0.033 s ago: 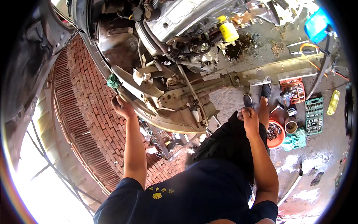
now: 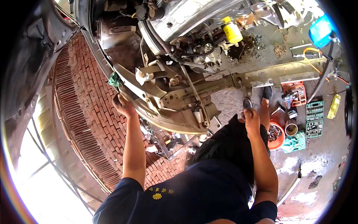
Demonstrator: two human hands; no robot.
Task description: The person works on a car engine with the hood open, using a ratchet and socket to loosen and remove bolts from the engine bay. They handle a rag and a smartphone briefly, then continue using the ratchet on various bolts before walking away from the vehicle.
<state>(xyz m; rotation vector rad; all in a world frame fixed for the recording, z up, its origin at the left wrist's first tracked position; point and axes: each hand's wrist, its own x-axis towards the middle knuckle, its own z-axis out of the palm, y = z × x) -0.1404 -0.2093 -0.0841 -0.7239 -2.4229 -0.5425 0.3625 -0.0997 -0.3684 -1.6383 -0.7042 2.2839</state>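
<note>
At the front edge of the car's open engine bay, the left hand (image 2: 123,105) rests with a clenched grip on the curved metal rim of the car front (image 2: 164,112), just below a bunched green rag (image 2: 114,79) lying on that rim; whether the fingers pinch anything besides the rim I cannot tell. The right hand (image 2: 250,118) sits on the person's own dark trouser leg (image 2: 227,145), grip closed on the cloth, holding no tool. Leaning on a thin painted edge could let the left hand slip toward the brackets and hoses (image 2: 186,71) beside it, and the rag looks loose enough to slide off. Deeper in the bay stands a yellow oil filter (image 2: 232,31) amid greasy parts. On the concrete floor (image 2: 317,175), to the right of the legs, an orange bowl (image 2: 276,132) holds what seem to be small metal bolts and nuts; a step back could tip it. Just beside it stand a small round tin (image 2: 291,128), contents unclear, a green socket case (image 2: 314,118) with rows of sockets, and a red case (image 2: 294,93) of tool bits.
</note>
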